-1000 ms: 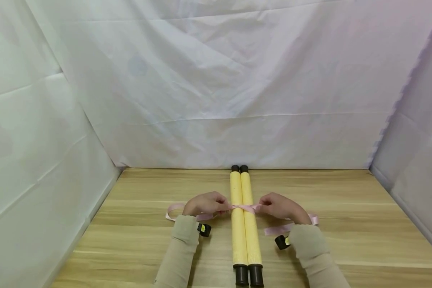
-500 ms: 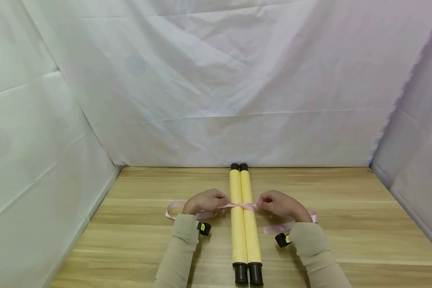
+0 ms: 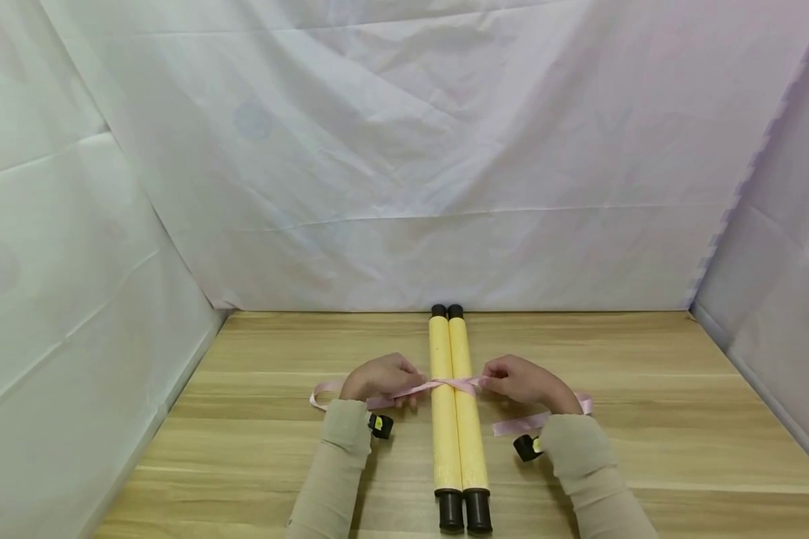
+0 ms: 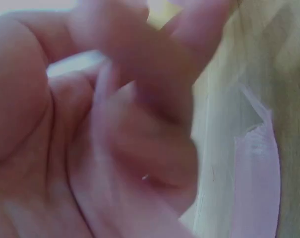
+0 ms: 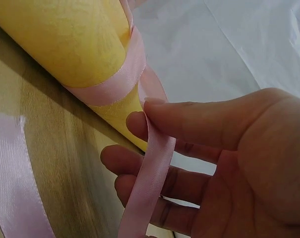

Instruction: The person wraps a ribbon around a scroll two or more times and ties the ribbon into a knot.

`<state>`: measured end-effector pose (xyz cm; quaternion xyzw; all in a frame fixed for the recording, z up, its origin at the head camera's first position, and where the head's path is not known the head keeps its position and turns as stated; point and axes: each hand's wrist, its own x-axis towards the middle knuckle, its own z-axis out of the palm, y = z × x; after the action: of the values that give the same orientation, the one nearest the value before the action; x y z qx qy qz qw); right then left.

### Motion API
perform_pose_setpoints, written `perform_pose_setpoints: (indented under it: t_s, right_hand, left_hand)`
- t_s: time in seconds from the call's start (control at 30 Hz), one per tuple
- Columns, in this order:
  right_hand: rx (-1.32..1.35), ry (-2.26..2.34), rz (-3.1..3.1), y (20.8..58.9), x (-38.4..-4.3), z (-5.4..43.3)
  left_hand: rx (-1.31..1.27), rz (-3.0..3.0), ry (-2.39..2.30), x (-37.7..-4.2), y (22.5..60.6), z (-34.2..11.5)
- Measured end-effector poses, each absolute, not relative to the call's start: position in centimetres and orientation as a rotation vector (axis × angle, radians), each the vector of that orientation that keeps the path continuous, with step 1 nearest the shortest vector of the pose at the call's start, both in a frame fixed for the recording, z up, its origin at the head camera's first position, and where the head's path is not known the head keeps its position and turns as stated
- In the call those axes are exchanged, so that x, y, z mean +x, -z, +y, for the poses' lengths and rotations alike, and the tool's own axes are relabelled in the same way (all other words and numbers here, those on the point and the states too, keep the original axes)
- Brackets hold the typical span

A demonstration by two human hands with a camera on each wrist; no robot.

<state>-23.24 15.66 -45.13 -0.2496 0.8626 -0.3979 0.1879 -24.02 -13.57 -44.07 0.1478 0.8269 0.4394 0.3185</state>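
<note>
Two yellow paper scrolls (image 3: 447,442) with dark end knobs lie side by side, pointing away from me. A pink satin ribbon (image 3: 467,385) runs round both and crosses on top of them. On the left, my left hand (image 3: 386,376) holds one ribbon length, which passes over the fingers; this hand is blurred in the left wrist view. Thumb and forefinger of my right hand (image 5: 214,144) pinch the other length just beside the scroll (image 5: 65,39), and its strip hangs down across the remaining fingers. Beyond each hand, a loose tail curls on the table.
The wooden table (image 3: 243,464) ends at a white cloth backdrop (image 3: 404,165), close to the scrolls' far knobs. More white sheeting (image 3: 61,299) stands along the left side, and likewise on the right. Black wrist cameras (image 3: 380,426) sit under both cuffs.
My left fingers have shifted and spread a little lower, and the ribbon now lies across them as a longer visible strip. My right hand keeps its pinch in nearly the same place.
</note>
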Motion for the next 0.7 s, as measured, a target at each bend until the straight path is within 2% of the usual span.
perform_pose_setpoints:
  t_s: [0.37, 0.7]
  right_hand:
    - [-0.706, 1.114, 2.421, 45.25, -23.27, 15.52]
    - [-0.724, 1.101, 2.420, 45.20, -23.33, 15.49]
  left_hand:
    - [0.209, 2.009, -1.217, -23.91, 44.72, -13.21]
    - [0.419, 2.120, -1.183, -24.27, 44.51, -13.41]
